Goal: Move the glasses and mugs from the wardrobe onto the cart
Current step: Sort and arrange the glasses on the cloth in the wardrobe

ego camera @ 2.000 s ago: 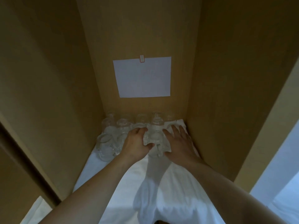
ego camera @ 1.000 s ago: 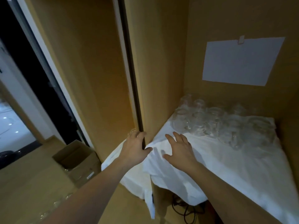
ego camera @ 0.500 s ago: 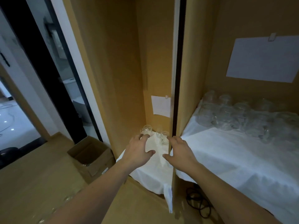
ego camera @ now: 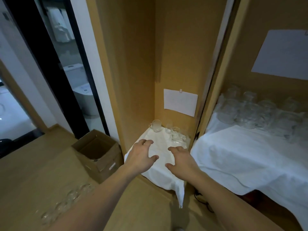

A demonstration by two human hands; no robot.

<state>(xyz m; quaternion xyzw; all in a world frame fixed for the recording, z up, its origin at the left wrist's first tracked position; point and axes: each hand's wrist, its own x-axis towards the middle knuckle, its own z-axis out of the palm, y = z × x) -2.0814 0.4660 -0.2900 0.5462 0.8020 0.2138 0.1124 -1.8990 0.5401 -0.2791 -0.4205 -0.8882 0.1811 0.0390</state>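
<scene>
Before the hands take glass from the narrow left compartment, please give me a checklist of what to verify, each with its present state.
1. Left hand holds nothing, fingers spread: ok.
2. Right hand holds nothing: ok.
3. Glass mug at the back left stands upright, apart from the others: ok.
4. Cluster of glasses ahead of the right hand; exact count: cannot tell.
5. White cloth hangs over the shelf edge and could drag: not ok.
6. Cart in view for setting down: cannot tell.

Both hands, the left hand (ego camera: pixel 141 155) and right hand (ego camera: pixel 180 158), have left the crowded right shelf (ego camera: pixel 250 157) and now hover empty-gripped over the left shelf (ego camera: pixel 160 135) at frame centre.
</scene>
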